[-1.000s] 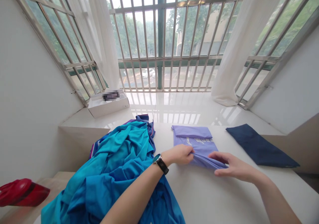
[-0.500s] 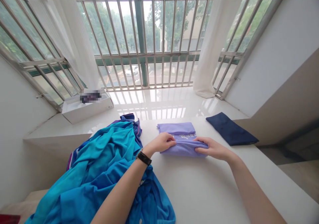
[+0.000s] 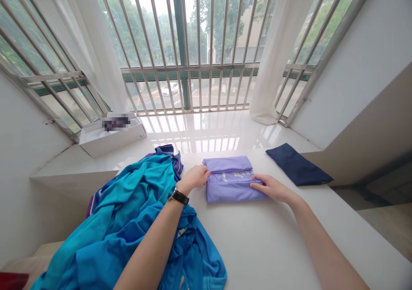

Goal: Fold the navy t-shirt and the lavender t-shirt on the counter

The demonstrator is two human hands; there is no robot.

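A folded lilac shirt (image 3: 232, 187) with a printed logo lies flat on the white table (image 3: 257, 242). My right hand (image 3: 268, 187) rests on its right end, fingers on the cloth and gripping nothing. My left hand (image 3: 193, 179) is just off the shirt's left edge, its fingertips almost touching the cloth. It holds nothing. A black-strapped wristwatch (image 3: 178, 195) sits on my left wrist. Under and beyond that forearm lies a crumpled heap of teal and blue clothing (image 3: 128, 212). A folded navy garment (image 3: 298, 164) lies to the right of the shirt.
Behind the table runs a glossy white window sill (image 3: 199, 133), holding a white box (image 3: 112, 137) with a blurred object on it. Barred windows and white curtains (image 3: 273, 53) stand beyond. A red item (image 3: 13, 280) shows at the bottom left corner.
My left hand has moved left, off the shirt to its left edge. My right hand has flattened onto the shirt's right end. The lower fold now lies smoother.
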